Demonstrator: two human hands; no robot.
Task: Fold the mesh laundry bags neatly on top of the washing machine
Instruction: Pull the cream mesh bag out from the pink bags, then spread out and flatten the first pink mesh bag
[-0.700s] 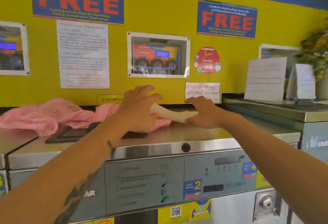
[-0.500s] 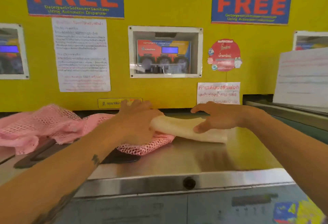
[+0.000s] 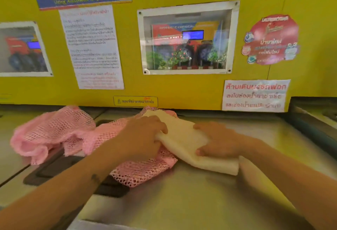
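A folded cream bag [image 3: 184,144] is pressed flat beneath the open right hand [image 3: 218,141] and gripped by the left hand [image 3: 144,135], atop pink bags [image 3: 60,135].

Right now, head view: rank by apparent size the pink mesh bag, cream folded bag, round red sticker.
1. pink mesh bag, spread widest though partly hidden
2. cream folded bag, partly under both hands
3. round red sticker; farther back, so true size unsure
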